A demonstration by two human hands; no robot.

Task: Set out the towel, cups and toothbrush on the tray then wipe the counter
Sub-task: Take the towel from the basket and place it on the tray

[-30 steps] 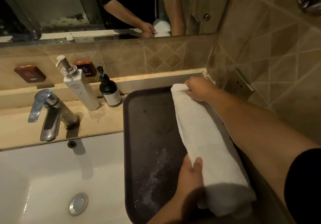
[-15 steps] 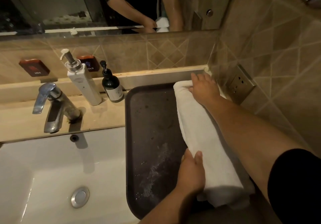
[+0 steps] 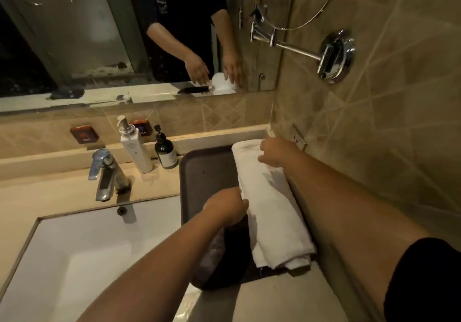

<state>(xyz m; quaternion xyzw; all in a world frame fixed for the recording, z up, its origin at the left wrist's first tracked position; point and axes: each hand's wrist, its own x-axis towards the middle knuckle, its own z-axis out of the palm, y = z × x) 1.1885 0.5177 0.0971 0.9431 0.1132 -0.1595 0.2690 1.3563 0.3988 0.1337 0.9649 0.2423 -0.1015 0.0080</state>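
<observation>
Fingers of left hand [image 3: 225,205] curled onto the near-left edge of the rolled white towel [image 3: 268,197], gripping it. Towel lies lengthwise along the right side of the dark tray [image 3: 204,172]. Right hand [image 3: 273,152] at towel's far end, fingers bent on top; grip can't tell. Left of tray: dark pump bottle [image 3: 166,153], white pump bottle [image 3: 136,150], chrome faucet [image 3: 104,174].

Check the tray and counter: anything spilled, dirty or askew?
Yes. The tray has a whitish, powdery-looking smear near its front, partly hidden under the left forearm. The folded towel lies along the tray's right side, its near end loosely unfolding, both hands on it: left hand, right hand. No cups or toothbrush visible.
</observation>
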